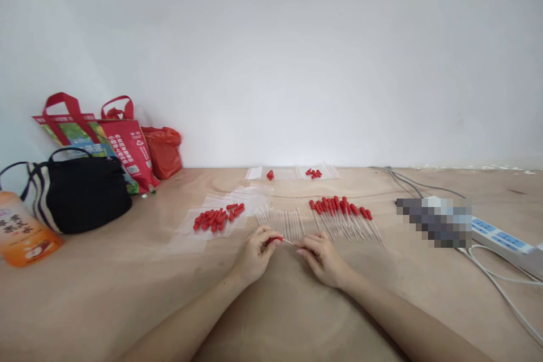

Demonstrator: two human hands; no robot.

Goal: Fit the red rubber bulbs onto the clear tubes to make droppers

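My left hand [257, 253] pinches a red rubber dropper bulb [275, 238]. A thin glass dropper tube [288, 242] runs from the bulb's open end to the fingers of my right hand [321, 255], which are closed on it. How far the tube sits inside the bulb I cannot tell. Just beyond my hands lies a row of bare glass tubes [288, 223]. To the left, loose red bulbs [214, 219] are heaped on clear plastic bags [193, 232]. On the right, several droppers with red bulbs fitted [345, 215] lie side by side.
By the wall lie small clear bags [288, 173] with more red bulbs and tubes. A black bag [87, 189], shopping bags [127, 150] and an orange-and-white package [27, 232] stand at left. A power strip [504, 237], cables [496, 274] and a blurred-out object [436, 220] lie at right.
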